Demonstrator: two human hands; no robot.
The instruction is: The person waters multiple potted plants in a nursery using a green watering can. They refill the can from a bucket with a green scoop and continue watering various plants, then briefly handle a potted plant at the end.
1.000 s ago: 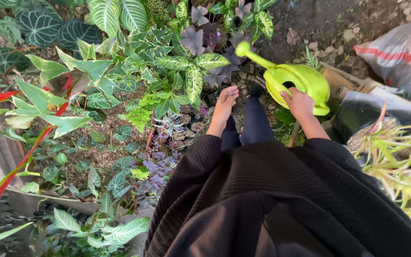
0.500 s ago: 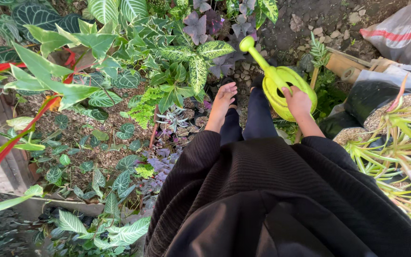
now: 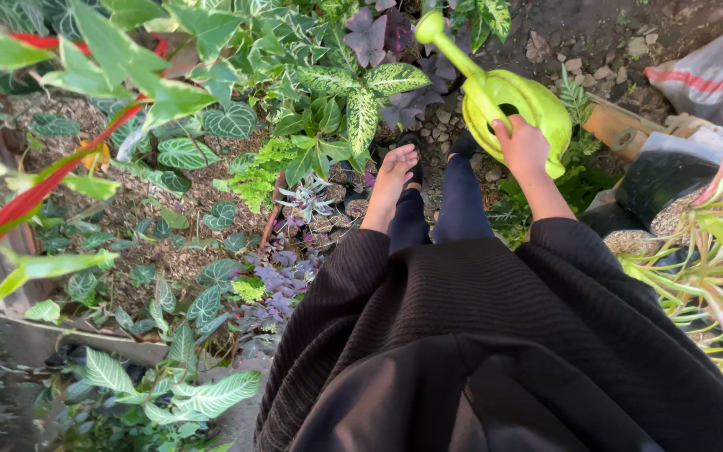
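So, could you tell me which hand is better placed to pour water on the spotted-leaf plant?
The right hand, probably: it already grips the green watering can, whose spout points up towards the spotted-leaf plant. The left hand hangs empty and open beside the legs.

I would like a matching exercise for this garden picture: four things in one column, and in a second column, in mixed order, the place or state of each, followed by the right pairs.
Things:
1. watering can
2. left hand
3. purple-leaved plant
4. grey sack

Places or states:
A. lying at the upper right edge, with a red stripe
B. held by the right hand, spout pointing up and left
C. holding nothing, fingers pointing toward the plants
D. growing at the top, left of the spout's tip

Pairs: 1-B, 2-C, 3-D, 4-A
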